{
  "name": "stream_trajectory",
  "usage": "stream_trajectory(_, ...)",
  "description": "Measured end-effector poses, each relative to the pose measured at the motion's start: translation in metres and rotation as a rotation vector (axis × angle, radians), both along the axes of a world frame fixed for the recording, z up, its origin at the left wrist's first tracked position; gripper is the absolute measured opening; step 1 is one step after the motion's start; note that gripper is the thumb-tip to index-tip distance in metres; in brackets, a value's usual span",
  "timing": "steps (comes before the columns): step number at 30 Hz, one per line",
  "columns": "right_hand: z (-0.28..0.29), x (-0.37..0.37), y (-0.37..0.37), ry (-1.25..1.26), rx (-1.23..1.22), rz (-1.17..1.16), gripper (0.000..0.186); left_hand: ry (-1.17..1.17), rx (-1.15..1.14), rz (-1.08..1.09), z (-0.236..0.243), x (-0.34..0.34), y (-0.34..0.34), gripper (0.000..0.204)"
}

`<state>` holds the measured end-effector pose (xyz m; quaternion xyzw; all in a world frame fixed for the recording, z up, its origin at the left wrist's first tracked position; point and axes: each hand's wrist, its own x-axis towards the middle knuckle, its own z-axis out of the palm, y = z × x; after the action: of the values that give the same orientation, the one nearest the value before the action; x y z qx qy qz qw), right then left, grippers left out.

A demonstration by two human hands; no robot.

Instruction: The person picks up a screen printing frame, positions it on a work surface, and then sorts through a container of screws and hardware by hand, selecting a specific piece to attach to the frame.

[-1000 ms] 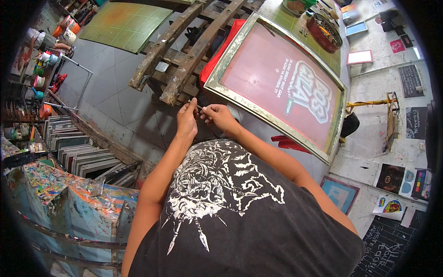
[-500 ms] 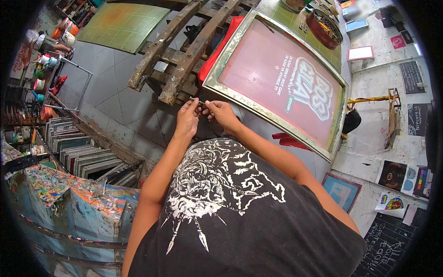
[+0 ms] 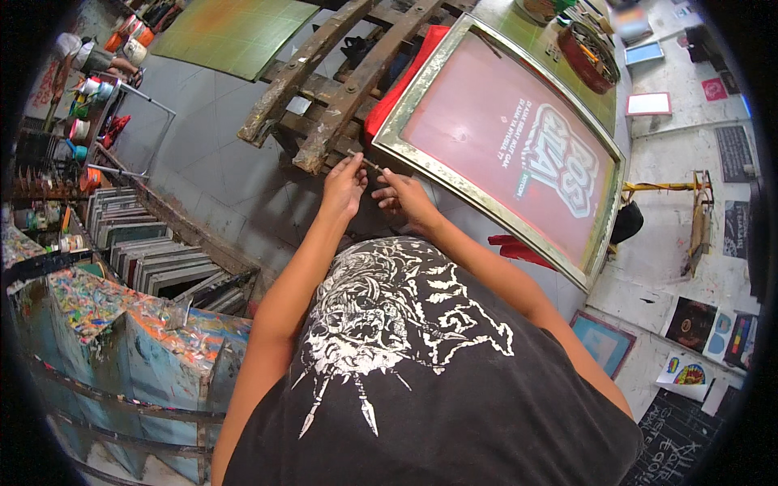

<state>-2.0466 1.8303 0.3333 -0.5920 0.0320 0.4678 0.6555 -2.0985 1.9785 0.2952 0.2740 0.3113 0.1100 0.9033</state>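
Note:
My left hand pinches a thin dark metal rod, bolt-like in shape, between thumb and fingertips. The rod slants toward my right hand, whose thumb and forefinger meet its other end while the remaining fingers curl loosely below. Just beyond both hands are the ends of two worn wooden beams. To the right lies a large screen-printing frame with pinkish mesh and white lettering; its near left corner is close to my right hand.
Red cloth shows under the frame's left edge. A green board sits at the far left. Several stored frames stand in a rack on the left, beside a paint-splattered surface. Another person's leg shows upper left.
My hands have moved slightly apart, exposing more of the rod between them. My right hand's fingers have loosened. The whole view has shifted a little.

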Motion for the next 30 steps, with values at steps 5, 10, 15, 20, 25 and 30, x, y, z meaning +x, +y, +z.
stream_trajectory(5, -0.007, -0.002, -0.007, 0.048, -0.046, 0.143, 0.051, 0.018, -0.013, 0.039, -0.011, 0.020, 0.012, 0.007)
stream_trajectory(10, -0.005, 0.000, -0.014, 0.071, -0.055, 0.143, 0.050, 0.025, -0.022, 0.056, -0.009, 0.032, 0.019, 0.004)
stream_trajectory(15, -0.006, 0.001, -0.014, 0.106, -0.050, 0.133, 0.050, -0.005, -0.036, 0.085, -0.019, 0.035, 0.021, 0.013)
stream_trajectory(20, -0.006, 0.002, -0.015, 0.081, -0.088, 0.132, 0.054, 0.014, -0.085, 0.119, -0.013, 0.039, 0.018, 0.014)
stream_trajectory(25, -0.009, 0.003, -0.015, 0.105, -0.071, 0.136, 0.052, 0.008, -0.088, 0.130, -0.013, 0.039, 0.019, 0.014)
stream_trajectory(30, -0.016, 0.004, -0.016, 0.122, -0.056, 0.138, 0.050, 0.009, -0.095, 0.127, -0.012, 0.039, 0.019, 0.015)
